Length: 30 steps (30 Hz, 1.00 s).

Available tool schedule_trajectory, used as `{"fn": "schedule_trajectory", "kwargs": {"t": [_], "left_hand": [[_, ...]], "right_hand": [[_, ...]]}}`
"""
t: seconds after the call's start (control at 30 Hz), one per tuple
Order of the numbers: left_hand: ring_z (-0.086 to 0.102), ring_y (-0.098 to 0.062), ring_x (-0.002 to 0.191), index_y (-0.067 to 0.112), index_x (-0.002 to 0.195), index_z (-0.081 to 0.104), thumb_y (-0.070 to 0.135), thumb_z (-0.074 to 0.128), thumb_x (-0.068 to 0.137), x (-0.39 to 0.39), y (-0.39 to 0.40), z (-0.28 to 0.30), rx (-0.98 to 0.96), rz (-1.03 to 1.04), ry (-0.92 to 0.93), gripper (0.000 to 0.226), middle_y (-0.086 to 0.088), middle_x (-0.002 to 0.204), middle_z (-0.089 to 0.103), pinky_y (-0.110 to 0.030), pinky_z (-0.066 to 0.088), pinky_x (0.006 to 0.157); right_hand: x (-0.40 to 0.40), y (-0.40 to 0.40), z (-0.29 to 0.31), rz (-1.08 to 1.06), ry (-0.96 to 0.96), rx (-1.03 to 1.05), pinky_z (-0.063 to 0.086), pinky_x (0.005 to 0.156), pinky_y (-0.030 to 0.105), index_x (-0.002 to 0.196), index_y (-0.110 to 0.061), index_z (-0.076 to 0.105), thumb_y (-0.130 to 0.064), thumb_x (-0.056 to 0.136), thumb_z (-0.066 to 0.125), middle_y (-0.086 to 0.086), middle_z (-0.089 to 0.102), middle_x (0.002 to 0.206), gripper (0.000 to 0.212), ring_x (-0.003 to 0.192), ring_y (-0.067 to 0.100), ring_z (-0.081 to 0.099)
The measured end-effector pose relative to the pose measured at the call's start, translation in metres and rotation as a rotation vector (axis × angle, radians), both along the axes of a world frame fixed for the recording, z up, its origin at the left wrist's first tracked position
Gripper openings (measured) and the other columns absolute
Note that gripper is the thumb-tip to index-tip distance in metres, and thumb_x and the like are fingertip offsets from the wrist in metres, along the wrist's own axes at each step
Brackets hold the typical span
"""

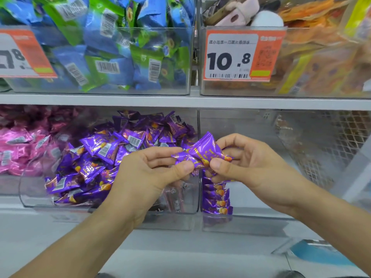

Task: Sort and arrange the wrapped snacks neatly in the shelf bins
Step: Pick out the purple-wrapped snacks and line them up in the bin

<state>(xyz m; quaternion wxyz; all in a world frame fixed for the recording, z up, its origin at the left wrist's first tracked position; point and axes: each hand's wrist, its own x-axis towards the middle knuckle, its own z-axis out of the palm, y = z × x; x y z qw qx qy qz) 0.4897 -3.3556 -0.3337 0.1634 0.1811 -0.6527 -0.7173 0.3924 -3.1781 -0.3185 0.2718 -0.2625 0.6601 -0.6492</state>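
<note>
Left grip: thumb and curled fingers pinched on the left end of a purple snack, palm turned up.
Right grip: thumb and fingers pinched on the right end of the same snack; more purple wrappers seem tucked under the fingers, count unclear.
Snack: held between the two grips, in front of the divide between two lower bins, clear of both.
Left of the grips: clear bin heaped with loose purple snacks, lying every way, some with barcodes up.
Just below the right grip: neat stack of purple snacks, standing against the left wall of the right bin.
Far left of the grips: pink snacks in a further bin.
Above the grips: shelf edge carrying two clear bins, one with blue and green packs, one with orange packs.
Above the right grip: price tag reading 10.8 on the front of the orange packs' bin.
Right of the right grip: wire mesh seen through the bin wall.
</note>
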Motion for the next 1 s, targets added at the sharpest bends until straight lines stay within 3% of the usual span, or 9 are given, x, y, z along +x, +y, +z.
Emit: {"fn": "schedule_trajectory", "kwargs": {"t": [0.1,0.2,0.33,0.4,0.47,0.63,0.83,0.93,1.0], "left_hand": [[0.074,-0.029,0.080,0.017,0.093,0.077,0.028,0.087,0.039,0.000,0.001,0.000,-0.017,0.082,0.008,0.056,-0.011,0.089,0.076,-0.035,0.059,0.075],[0.073,-0.022,0.074,0.016,0.088,0.076,0.022,0.087,0.042,0.000,-0.002,-0.001,-0.059,0.113,0.001,0.048,-0.011,0.084,0.076,-0.024,0.059,0.067],[0.067,-0.018,0.071,0.013,0.089,0.075,0.029,0.085,0.045,0.000,-0.007,-0.001,-0.012,0.045,0.003,0.049,-0.012,0.084,0.075,-0.023,0.056,0.069],[0.063,-0.016,0.069,0.012,0.094,0.076,0.032,0.080,0.052,-0.001,-0.010,-0.002,0.046,-0.005,0.018,0.046,-0.010,0.085,0.075,-0.024,0.054,0.069],[0.060,-0.014,0.063,0.010,0.099,0.074,0.024,0.075,0.060,-0.001,-0.011,-0.003,0.082,-0.032,0.021,0.042,-0.008,0.078,0.072,-0.020,0.052,0.064],[0.052,-0.011,0.057,0.005,0.102,0.072,0.012,0.069,0.075,-0.003,-0.009,-0.005,0.131,-0.033,-0.024,0.028,-0.006,0.066,0.061,-0.022,0.049,0.061],[0.058,-0.016,0.060,0.009,0.084,0.071,0.013,0.069,0.086,-0.005,-0.005,-0.010,0.002,0.100,0.006,0.004,-0.004,0.065,0.066,-0.022,0.050,0.060],[0.070,-0.033,0.075,0.005,0.088,0.060,0.012,0.059,0.094,-0.005,0.001,-0.009,-0.015,0.109,0.045,0.010,-0.018,0.082,0.071,-0.041,0.060,0.072],[0.071,-0.034,0.064,0.000,0.094,0.053,0.011,0.054,0.097,-0.003,0.003,-0.006,-0.050,0.076,0.072,0.011,-0.022,0.074,0.070,-0.038,0.060,0.059]], "right_hand": [[0.002,-0.001,0.002,-0.023,0.060,-0.004,0.054,0.069,0.029,0.098,-0.009,0.060,-0.017,0.070,0.077,0.020,0.071,0.089,0.034,0.071,0.021,0.068],[0.005,-0.002,0.002,-0.022,0.144,0.033,0.050,0.071,0.041,0.096,-0.012,0.061,-0.018,0.072,0.083,0.023,0.069,0.088,0.033,0.073,0.022,0.064],[0.006,-0.001,0.003,-0.041,0.183,0.040,0.051,0.066,0.037,0.093,-0.013,0.061,-0.018,0.069,0.080,0.015,0.068,0.079,0.031,0.068,0.019,0.062],[0.005,0.001,0.004,-0.046,0.176,0.028,0.051,0.063,0.028,0.092,-0.014,0.061,-0.020,0.067,0.079,0.014,0.069,0.079,0.031,0.066,0.017,0.061],[0.004,0.003,0.005,-0.033,0.157,0.017,0.049,0.061,0.022,0.092,-0.015,0.061,-0.020,0.069,0.082,0.019,0.071,0.085,0.031,0.068,0.018,0.062],[0.001,0.004,0.004,0.003,0.132,-0.045,0.050,0.064,0.025,0.092,-0.019,0.063,-0.018,0.072,0.080,0.028,0.069,0.093,0.027,0.073,0.025,0.065],[0.003,0.002,0.003,0.016,0.158,-0.036,0.049,0.063,0.021,0.099,-0.012,0.062,-0.016,0.073,0.083,0.025,0.070,0.091,0.033,0.071,0.021,0.065],[0.002,0.000,0.001,0.025,0.108,0.012,0.051,0.064,0.024,0.102,-0.008,0.063,-0.016,0.075,0.075,0.015,0.074,0.086,0.032,0.069,0.017,0.068],[0.001,0.000,-0.001,0.038,0.098,0.043,0.052,0.064,0.027,0.105,-0.007,0.063,-0.018,0.075,0.074,0.013,0.074,0.086,0.033,0.071,0.017,0.067]]}}
